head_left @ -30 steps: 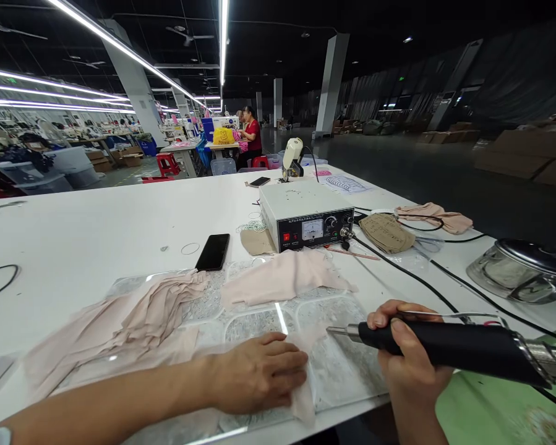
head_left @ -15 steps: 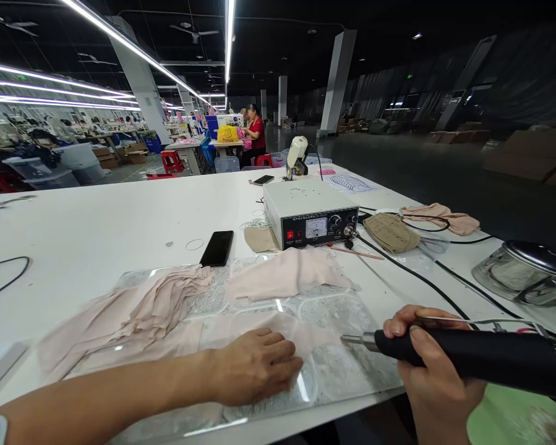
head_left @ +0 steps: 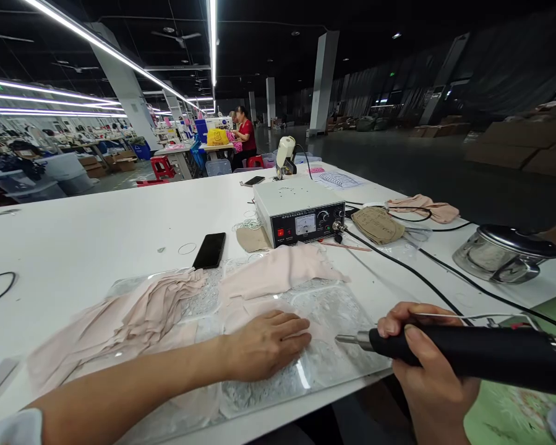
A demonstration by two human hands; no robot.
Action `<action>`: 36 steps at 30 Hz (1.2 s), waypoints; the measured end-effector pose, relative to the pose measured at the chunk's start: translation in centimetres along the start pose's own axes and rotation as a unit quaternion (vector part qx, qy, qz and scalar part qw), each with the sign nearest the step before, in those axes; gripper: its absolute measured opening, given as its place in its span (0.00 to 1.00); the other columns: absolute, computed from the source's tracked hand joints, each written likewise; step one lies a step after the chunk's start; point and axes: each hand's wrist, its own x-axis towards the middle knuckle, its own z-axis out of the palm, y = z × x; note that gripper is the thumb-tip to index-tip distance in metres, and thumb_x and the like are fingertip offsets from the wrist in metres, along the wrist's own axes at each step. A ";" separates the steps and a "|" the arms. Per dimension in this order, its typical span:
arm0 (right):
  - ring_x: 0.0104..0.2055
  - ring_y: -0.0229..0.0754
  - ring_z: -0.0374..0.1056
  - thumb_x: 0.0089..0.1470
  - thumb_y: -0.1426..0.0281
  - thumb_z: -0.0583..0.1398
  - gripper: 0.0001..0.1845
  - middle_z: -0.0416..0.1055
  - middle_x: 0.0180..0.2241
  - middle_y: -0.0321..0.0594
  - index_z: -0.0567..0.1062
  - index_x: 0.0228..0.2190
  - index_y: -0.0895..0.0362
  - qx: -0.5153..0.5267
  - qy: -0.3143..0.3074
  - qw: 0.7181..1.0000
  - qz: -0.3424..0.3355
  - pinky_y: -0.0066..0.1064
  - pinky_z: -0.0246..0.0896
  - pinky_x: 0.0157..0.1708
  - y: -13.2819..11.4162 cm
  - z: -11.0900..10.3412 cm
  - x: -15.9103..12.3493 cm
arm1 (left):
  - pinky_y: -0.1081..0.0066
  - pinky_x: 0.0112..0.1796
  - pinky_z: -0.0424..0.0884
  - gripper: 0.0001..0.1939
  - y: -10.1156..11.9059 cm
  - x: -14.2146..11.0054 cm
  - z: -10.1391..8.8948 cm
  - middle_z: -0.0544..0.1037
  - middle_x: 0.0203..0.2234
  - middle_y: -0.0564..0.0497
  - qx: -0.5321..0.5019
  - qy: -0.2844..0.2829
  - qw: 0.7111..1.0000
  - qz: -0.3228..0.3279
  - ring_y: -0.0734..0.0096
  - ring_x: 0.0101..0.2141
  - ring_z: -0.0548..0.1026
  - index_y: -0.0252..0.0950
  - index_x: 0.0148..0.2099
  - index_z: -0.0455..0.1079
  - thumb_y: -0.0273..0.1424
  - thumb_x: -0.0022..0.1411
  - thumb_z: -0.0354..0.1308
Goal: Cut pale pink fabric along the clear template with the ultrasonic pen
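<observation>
My left hand [head_left: 268,346] lies palm down on a thin pale pink fabric piece [head_left: 254,309], fingers stretched forward. Beneath the fabric is a clear patterned board [head_left: 254,395]. My right hand [head_left: 433,371] is wrapped round the black handle of a handheld ultrasonic cutter [head_left: 486,355]. Its metal tip points left, close to the fabric's right end; whether they touch I cannot tell. A fanned stack of pink fabric pieces [head_left: 152,309] lies left of my left hand. Another bundle of pink fabric [head_left: 282,272] lies beyond it on the board.
A control box [head_left: 305,222] with a dial stands behind the board, its black cable [head_left: 407,278] running to the cutter. Around it are a phone [head_left: 209,250], brown card patterns [head_left: 377,227] and a lidded glass pot [head_left: 503,253]. A co-worker [head_left: 244,136] sits at a far machine.
My left hand has slid a little to the right and forward, and its fingers have straightened. My right hand keeps hold of the cutter. The camera's view has turned slightly right.
</observation>
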 end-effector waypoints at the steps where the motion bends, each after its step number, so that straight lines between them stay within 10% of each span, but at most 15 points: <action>1: 0.23 0.35 0.62 0.41 0.72 0.64 0.09 0.67 0.27 0.35 0.71 0.28 0.56 -0.003 -0.003 1.000 0.004 0.32 0.62 0.22 0.1 0.0 0.1 | 0.64 0.53 0.67 0.15 -0.1 0.2 0.4 0.73 0.52 0.39 0.002 -0.008 1.000 -0.003 0.60 0.51 0.71 0.29 0.55 0.67 0.30 0.72 0.46; 9: 0.22 0.38 0.65 0.45 0.67 0.66 0.10 0.68 0.27 0.37 0.71 0.31 0.54 0.003 -0.075 0.997 0.011 0.37 0.67 0.21 1.3 -2.8 0.0 | 0.62 0.54 0.67 0.13 -1.2 0.3 0.4 0.75 0.43 0.42 0.002 -0.040 0.999 -0.001 0.61 0.49 0.73 0.30 0.53 0.67 0.30 0.72 0.47; 36: 0.24 0.39 0.67 0.47 0.69 0.65 0.08 0.69 0.28 0.37 0.72 0.32 0.52 -0.035 -0.027 0.998 0.050 0.36 0.71 0.26 0.3 -3.0 -1.3 | 0.56 0.47 0.73 0.20 2.6 0.7 2.2 0.71 0.39 0.43 0.044 -0.056 0.991 -0.116 0.51 0.49 0.71 0.34 0.58 0.63 0.39 0.69 0.52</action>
